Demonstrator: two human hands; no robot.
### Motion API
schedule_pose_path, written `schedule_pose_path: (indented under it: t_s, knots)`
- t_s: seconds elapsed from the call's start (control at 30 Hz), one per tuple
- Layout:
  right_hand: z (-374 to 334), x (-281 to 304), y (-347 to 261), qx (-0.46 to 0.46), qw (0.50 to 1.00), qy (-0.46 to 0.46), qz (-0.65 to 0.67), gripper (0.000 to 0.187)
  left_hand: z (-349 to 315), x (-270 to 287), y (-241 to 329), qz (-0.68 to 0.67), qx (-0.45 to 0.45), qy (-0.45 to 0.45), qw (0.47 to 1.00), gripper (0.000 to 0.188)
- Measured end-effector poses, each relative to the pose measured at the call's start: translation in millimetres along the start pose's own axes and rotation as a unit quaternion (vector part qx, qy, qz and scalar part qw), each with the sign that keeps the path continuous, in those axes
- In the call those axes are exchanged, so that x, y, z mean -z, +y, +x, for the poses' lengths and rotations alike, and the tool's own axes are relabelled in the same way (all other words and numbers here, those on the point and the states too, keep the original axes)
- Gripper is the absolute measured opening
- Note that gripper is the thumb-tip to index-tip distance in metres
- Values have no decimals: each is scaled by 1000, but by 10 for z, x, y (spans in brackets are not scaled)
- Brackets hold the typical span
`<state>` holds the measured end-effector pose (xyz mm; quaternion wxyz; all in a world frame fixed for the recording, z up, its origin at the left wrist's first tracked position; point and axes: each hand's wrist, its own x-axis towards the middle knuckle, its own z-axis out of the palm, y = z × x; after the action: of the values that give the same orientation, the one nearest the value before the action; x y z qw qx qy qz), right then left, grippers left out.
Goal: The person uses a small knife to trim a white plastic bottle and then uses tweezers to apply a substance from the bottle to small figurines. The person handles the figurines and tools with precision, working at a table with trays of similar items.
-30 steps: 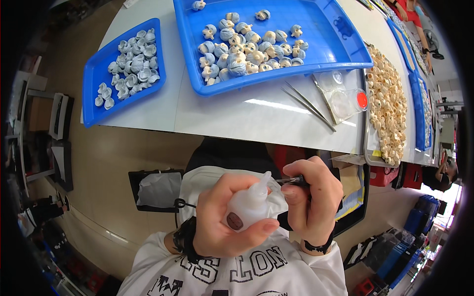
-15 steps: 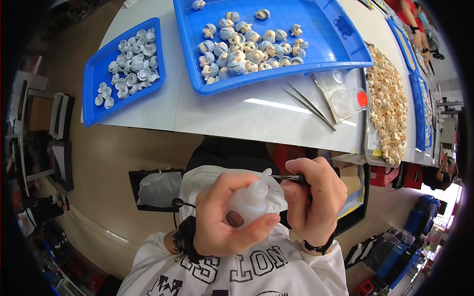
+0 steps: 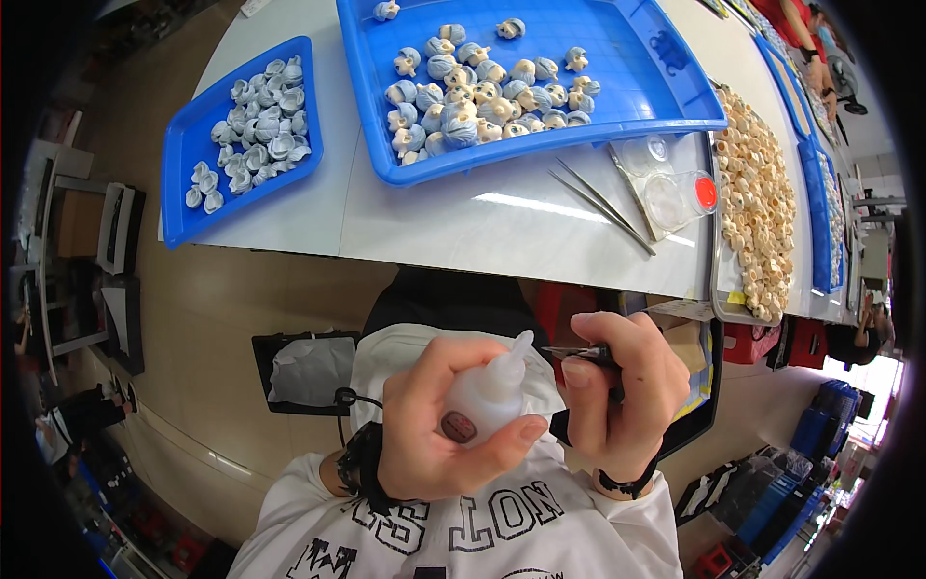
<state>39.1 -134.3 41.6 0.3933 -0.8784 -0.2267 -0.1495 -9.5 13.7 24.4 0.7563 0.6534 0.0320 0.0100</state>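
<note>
My left hand (image 3: 439,425) is wrapped around a small translucent white squeeze bottle (image 3: 490,391), its narrow nozzle tilted up and to the right. A dark round label shows on the bottle's side. Pinched between the thumb and fingers of my right hand (image 3: 627,396) is a small black-handled tool with a pointed metal blade (image 3: 564,352); its exact kind is hard to make out. The blade points left at the nozzle, with a small gap between them. Both hands are over my lap, in front of the table edge.
A large blue tray (image 3: 608,130) on the table (image 3: 434,227) holds many doll heads with blue-grey hair. Left of it, a smaller blue tray (image 3: 183,217) has pale grey hair pieces. Tweezers (image 3: 603,207) and clear round containers (image 3: 666,198) lie at right, beside a tray of beige parts (image 3: 757,212).
My right hand has shifted a little to the right, drawing the blade away from the nozzle tip. My left hand and the bottle have barely moved.
</note>
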Motion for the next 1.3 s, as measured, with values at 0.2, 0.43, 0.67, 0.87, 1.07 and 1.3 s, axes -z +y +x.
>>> schedule_pose_path:
  t_s: [0.2, 0.43, 0.67, 0.87, 1.07, 1.3]
  knots:
    - [-4, -20, 42, 9, 1000, -21, -5, 25, -15, -6, 7, 17, 13, 9, 1000, 43]
    - [-10, 26, 39, 8, 998, -63, -1, 25, 46, 29, -95, 95, -82, -8, 992, 38]
    - [8, 48, 74, 8, 1000, 14, -11, 35, 11, -4, 15, 45, 26, 2, 999, 43]
    - [13, 1, 58, 31, 999, -26, -32, 35, 16, -20, 14, 36, 20, 12, 999, 43]
    - [16, -8, 41, 57, 991, -28, -118, 35, 7, 13, -24, 54, 8, 1, 998, 47]
    - [37, 26, 44, 70, 987, -32, -145, 46, 35, 0, 1, 74, -32, -4, 997, 41]
